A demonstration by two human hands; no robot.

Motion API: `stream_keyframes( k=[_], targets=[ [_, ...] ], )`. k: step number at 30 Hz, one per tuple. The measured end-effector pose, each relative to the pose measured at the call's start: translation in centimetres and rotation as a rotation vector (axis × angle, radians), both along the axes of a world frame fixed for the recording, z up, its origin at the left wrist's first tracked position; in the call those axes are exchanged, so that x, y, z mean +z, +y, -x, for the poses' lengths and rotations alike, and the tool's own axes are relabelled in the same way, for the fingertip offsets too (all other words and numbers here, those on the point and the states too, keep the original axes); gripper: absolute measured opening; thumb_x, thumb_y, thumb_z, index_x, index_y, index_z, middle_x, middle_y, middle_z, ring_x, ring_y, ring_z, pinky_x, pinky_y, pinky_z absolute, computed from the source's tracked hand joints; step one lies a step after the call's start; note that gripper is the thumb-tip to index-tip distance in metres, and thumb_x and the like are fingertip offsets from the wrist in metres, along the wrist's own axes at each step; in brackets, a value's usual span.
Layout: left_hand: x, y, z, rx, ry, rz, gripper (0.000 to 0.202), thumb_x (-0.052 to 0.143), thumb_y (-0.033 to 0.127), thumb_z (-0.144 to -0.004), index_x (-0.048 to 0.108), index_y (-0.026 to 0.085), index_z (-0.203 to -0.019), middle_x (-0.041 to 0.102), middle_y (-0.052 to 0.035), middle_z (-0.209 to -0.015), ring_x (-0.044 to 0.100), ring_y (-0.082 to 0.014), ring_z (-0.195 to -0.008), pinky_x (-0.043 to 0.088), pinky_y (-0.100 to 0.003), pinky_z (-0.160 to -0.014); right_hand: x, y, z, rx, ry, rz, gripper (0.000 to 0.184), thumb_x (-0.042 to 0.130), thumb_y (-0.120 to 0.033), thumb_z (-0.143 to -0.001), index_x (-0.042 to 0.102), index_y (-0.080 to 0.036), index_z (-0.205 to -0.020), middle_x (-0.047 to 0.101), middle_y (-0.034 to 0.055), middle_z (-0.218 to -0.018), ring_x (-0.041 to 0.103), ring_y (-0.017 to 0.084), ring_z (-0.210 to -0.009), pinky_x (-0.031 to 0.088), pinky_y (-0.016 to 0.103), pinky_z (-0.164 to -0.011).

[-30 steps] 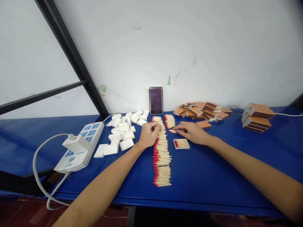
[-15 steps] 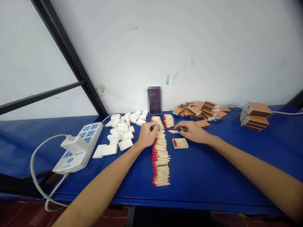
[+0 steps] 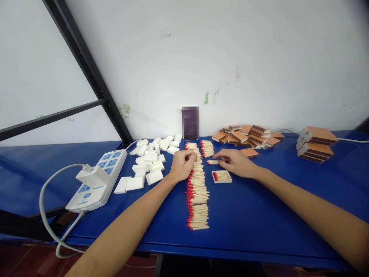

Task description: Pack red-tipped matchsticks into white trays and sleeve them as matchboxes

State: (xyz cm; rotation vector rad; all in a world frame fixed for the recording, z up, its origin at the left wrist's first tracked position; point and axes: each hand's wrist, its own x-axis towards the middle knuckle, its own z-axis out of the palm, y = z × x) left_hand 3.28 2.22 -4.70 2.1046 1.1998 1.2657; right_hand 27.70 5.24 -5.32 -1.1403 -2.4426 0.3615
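Observation:
My left hand (image 3: 184,165) is curled closed over the left side of a long row of red-headed matches (image 3: 198,192); what its fingers hold, if anything, is hidden. A few matches (image 3: 212,162) lie apart on the right, with my right hand (image 3: 235,161) at their plain ends. Its index finger and thumb are apart, one on either side of them. Just below that hand sits a white matchbox tray (image 3: 221,181), partly filled with matches whose heads point left. Beyond both hands lies a short second row of matches (image 3: 206,149).
White matchbox trays (image 3: 150,156) are heaped on the left, near a power strip (image 3: 108,173) with a plugged-in adapter. Orange matchbox sleeves (image 3: 239,135) pile up at the back right. Stacked matchboxes (image 3: 316,143) stand farther right. A dark-screened device (image 3: 190,123) leans on the wall.
The whole view has shifted slightly, so everything appears a little farther right. Both hands keep nearly the same places and poses relative to the matches.

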Motion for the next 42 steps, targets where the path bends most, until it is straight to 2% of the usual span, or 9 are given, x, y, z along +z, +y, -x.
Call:
stream_keyframes(
  k=[4, 11, 14, 19, 22, 25, 29, 35, 42],
  targets=[
    [0.1, 0.0, 0.0, 0.007, 0.010, -0.001, 0.037, 0.044, 0.030, -0.089, 0.056, 0.014, -0.058, 0.044, 0.0019, -0.052, 0.039, -0.0095, -0.053, 0.028, -0.025, -0.054, 0.1, -0.1, 0.0, 0.000, 0.006, 0.001, 0.027, 0.048, -0.026, -0.087, 0.069, -0.020, -0.102, 0.060, 0.0005, -0.075, 0.051, 0.014, -0.066, 0.034, 0.026, -0.060],
    [0.1, -0.1, 0.0, -0.001, 0.022, -0.008, 0.037, 0.045, 0.031, -0.090, 0.056, 0.014, -0.058, 0.044, 0.0022, -0.051, 0.038, -0.0090, -0.051, 0.028, -0.024, -0.054, -0.1, 0.0, 0.0, 0.005, -0.056, -0.017, 0.042, 0.046, -0.052, -0.093, 0.072, -0.026, -0.113, 0.060, 0.0028, -0.075, 0.052, 0.015, -0.066, 0.032, 0.026, -0.058],
    [0.1, -0.1, 0.0, -0.005, 0.026, -0.012, 0.037, 0.045, 0.031, -0.090, 0.055, 0.014, -0.058, 0.044, 0.0022, -0.052, 0.038, -0.0089, -0.051, 0.028, -0.024, -0.054, -0.1, 0.4, -0.1, 0.041, -0.073, -0.012, 0.044, 0.043, -0.056, -0.094, 0.073, -0.028, -0.112, 0.059, 0.0040, -0.077, 0.053, 0.016, -0.068, 0.032, 0.027, -0.058],
    [0.2, -0.1, 0.0, 0.000, 0.028, -0.006, 0.038, 0.044, 0.031, -0.090, 0.056, 0.014, -0.058, 0.044, 0.0021, -0.051, 0.038, -0.0091, -0.052, 0.028, -0.024, -0.054, 0.8, 0.4, -0.2, 0.075, 0.000, 0.063, 0.042, 0.049, -0.054, -0.092, 0.077, -0.025, -0.103, 0.062, 0.0056, -0.083, 0.055, 0.017, -0.070, 0.037, 0.029, -0.062],
    [0.2, 0.0, 0.0, 0.000, 0.025, -0.004, 0.037, 0.045, 0.030, -0.089, 0.055, 0.014, -0.058, 0.044, 0.0023, -0.051, 0.038, -0.0089, -0.051, 0.028, -0.024, -0.054, 1.7, 0.0, -0.3, 0.050, -0.059, 0.110, 0.036, 0.052, -0.048, -0.091, 0.077, -0.024, -0.095, 0.064, 0.0061, -0.086, 0.056, 0.018, -0.071, 0.039, 0.029, -0.064],
    [0.2, -0.1, 0.0, -0.004, 0.017, -0.006, 0.036, 0.045, 0.029, -0.089, 0.055, 0.014, -0.058, 0.043, 0.0024, -0.051, 0.038, -0.0088, -0.052, 0.029, -0.024, -0.054, 2.4, -0.5, -0.4, 0.019, -0.208, 0.049, 0.028, 0.050, -0.038, -0.092, 0.074, -0.022, -0.089, 0.066, 0.0062, -0.092, 0.059, 0.020, -0.079, 0.038, 0.032, -0.070],
    [0.3, -0.2, -0.1, -0.001, 0.015, 0.001, 0.036, 0.045, 0.029, -0.089, 0.054, 0.014, -0.058, 0.043, 0.0026, -0.051, 0.037, -0.0088, -0.052, 0.028, -0.024, -0.054, 3.0, -1.2, -0.9, -0.010, -0.419, -0.070, 0.028, 0.041, -0.031, -0.094, 0.064, -0.021, -0.082, 0.068, 0.0052, -0.085, 0.059, 0.022, -0.079, 0.034, 0.036, -0.075],
    [0.2, -0.1, -0.1, 0.002, 0.008, 0.007, 0.037, 0.044, 0.031, -0.090, 0.055, 0.014, -0.058, 0.043, 0.0024, -0.051, 0.038, -0.0094, -0.052, 0.029, -0.024, -0.055, 3.6, -1.8, -1.4, 0.050, -0.409, 0.017, 0.029, 0.037, -0.037, -0.096, 0.052, -0.021, -0.078, 0.063, 0.0070, -0.081, 0.055, 0.020, -0.070, 0.037, 0.032, -0.066],
    [0.1, -0.1, 0.0, -0.002, 0.023, -0.003, 0.038, 0.044, 0.031, -0.090, 0.056, 0.014, -0.059, 0.043, 0.0022, -0.051, 0.037, -0.0095, -0.052, 0.029, -0.025, -0.055, 3.8, -2.1, -1.6, 0.039, -0.375, 0.096, 0.024, 0.038, -0.037, -0.093, 0.050, -0.022, -0.079, 0.062, 0.0084, -0.085, 0.057, 0.021, -0.073, 0.041, 0.032, -0.066]
  ],
)
